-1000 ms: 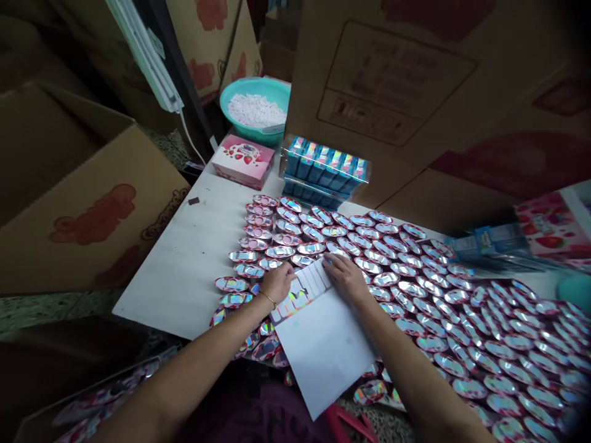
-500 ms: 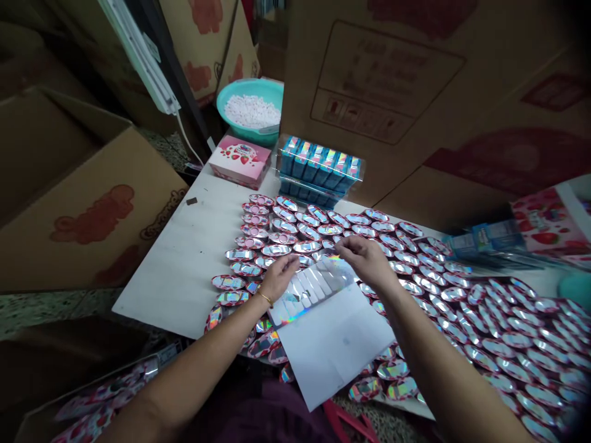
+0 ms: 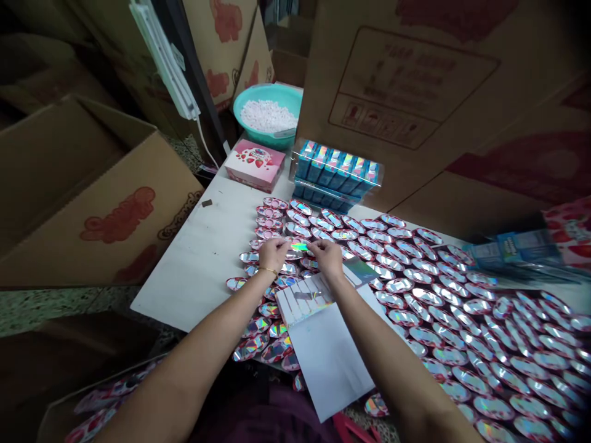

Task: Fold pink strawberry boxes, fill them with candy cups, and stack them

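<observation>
A white table [image 3: 198,264] is covered with several rows of small oval shiny packs [image 3: 415,283] with pink rims. A white sticker sheet [image 3: 323,344] with holographic strips lies on the packs in front of me. My left hand [image 3: 273,253] and my right hand [image 3: 327,253] are both pinched on the ends of one holographic sticker strip [image 3: 299,247], held just above the packs beyond the sheet. A bracelet sits on my left wrist.
At the back of the table stand a teal bowl of white pellets [image 3: 268,114], a pink strawberry box [image 3: 255,163] and a clear pack of blue cartons [image 3: 337,172]. Large cardboard boxes [image 3: 115,203] crowd the left and back. More blue cartons [image 3: 517,249] lie at right.
My right hand peeled a strip off the sheet and both hands moved forward off the sheet, now holding the strip between them over the packs.
</observation>
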Tool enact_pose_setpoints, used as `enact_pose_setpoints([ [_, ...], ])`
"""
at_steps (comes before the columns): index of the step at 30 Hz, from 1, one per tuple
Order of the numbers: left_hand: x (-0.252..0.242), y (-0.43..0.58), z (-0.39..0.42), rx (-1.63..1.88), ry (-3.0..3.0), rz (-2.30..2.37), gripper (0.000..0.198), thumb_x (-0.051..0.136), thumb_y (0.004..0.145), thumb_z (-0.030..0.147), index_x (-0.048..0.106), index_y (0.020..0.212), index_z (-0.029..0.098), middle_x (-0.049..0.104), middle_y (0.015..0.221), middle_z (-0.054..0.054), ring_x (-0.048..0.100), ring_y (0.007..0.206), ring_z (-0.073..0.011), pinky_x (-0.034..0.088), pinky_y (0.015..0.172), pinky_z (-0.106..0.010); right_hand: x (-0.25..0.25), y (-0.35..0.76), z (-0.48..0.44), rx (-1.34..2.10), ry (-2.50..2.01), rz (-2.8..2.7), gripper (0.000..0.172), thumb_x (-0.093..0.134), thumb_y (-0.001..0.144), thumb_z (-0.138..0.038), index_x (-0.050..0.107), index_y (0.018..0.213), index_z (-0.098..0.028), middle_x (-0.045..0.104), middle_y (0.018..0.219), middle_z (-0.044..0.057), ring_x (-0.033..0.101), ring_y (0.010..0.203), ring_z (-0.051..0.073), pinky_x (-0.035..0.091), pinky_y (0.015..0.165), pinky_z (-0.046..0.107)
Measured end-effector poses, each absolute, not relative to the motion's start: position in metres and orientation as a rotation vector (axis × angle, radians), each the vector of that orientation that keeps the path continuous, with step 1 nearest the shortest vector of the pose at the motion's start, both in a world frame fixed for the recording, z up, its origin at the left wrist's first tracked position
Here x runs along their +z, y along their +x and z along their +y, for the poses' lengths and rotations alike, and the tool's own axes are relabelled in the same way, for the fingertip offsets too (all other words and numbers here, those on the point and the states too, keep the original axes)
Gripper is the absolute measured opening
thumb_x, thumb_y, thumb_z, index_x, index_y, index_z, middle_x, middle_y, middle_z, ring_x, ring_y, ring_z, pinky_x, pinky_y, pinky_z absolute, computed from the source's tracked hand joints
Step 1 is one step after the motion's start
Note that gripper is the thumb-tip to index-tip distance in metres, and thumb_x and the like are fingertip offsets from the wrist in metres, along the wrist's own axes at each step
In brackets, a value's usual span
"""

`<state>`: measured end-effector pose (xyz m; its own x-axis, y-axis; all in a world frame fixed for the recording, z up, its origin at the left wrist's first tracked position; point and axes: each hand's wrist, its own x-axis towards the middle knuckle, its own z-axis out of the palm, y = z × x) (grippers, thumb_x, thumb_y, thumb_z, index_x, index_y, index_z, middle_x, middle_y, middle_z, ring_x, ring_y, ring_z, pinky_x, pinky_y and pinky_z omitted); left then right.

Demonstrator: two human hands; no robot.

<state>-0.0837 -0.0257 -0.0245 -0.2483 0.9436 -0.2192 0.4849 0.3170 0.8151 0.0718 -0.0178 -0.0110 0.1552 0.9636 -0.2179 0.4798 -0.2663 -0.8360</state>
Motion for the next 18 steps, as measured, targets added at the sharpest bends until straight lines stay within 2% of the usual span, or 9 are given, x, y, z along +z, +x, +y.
enact_pose_setpoints([
  [3, -0.027, -0.085, -0.009, 0.650, 1.514, 1.986, 0.020, 0.055, 0.076, 0.032, 0.068, 0.073, 0.016, 0.064, 0.081, -0.006, 0.056, 0.080, -0.0174, 0.041, 0.075, -0.028, -0.025, 0.061, -0.009, 0.791, -1.929, -1.507, 0.021, 0.054, 0.071, -0.036, 0.063, 0.062, -0.019, 0.060, 0.061, 0.003, 0.053, 0.061, 0.017, 0.038, 0.060, 0.028],
  [8, -0.033, -0.080, -0.003, 0.468, 1.684, 2.068, 0.022, 0.050, 0.080, 0.030, 0.067, 0.077, 0.018, 0.061, 0.087, -0.009, 0.055, 0.085, -0.0205, 0.041, 0.076, -0.030, -0.038, 0.055, -0.003, 0.486, -1.985, -1.767, 0.021, 0.050, 0.077, -0.030, 0.064, 0.065, -0.019, 0.061, 0.078, 0.010, 0.054, 0.076, 0.022, 0.039, 0.068, 0.033],
  [13, -0.032, -0.077, -0.003, 0.427, 1.724, 2.079, 0.017, 0.051, 0.080, 0.029, 0.064, 0.077, 0.018, 0.061, 0.090, -0.009, 0.054, 0.089, -0.0218, 0.040, 0.077, -0.030, -0.046, 0.052, -0.002, 0.411, -2.055, -1.805, 0.016, 0.051, 0.078, -0.029, 0.063, 0.072, -0.018, 0.061, 0.077, 0.010, 0.054, 0.077, 0.023, 0.040, 0.068, 0.034],
  [15, -0.031, -0.078, 0.000, 0.430, 1.672, 2.085, 0.014, 0.055, 0.077, 0.027, 0.061, 0.084, 0.017, 0.061, 0.092, -0.010, 0.055, 0.090, -0.0221, 0.040, 0.077, -0.030, -0.046, 0.051, -0.001, 0.429, -2.056, -1.772, 0.015, 0.051, 0.076, -0.028, 0.062, 0.070, -0.019, 0.061, 0.075, 0.010, 0.055, 0.075, 0.023, 0.040, 0.066, 0.034],
  [18, -0.028, -0.087, 0.006, 0.502, 1.503, 2.118, 0.033, 0.060, 0.071, 0.021, 0.053, 0.103, 0.017, 0.061, 0.095, -0.008, 0.056, 0.087, -0.0205, 0.041, 0.074, -0.029, -0.035, 0.058, 0.001, 0.533, -2.045, -1.724, 0.015, 0.051, 0.074, -0.026, 0.063, 0.074, -0.019, 0.062, 0.073, 0.008, 0.056, 0.070, 0.021, 0.040, 0.063, 0.032],
])
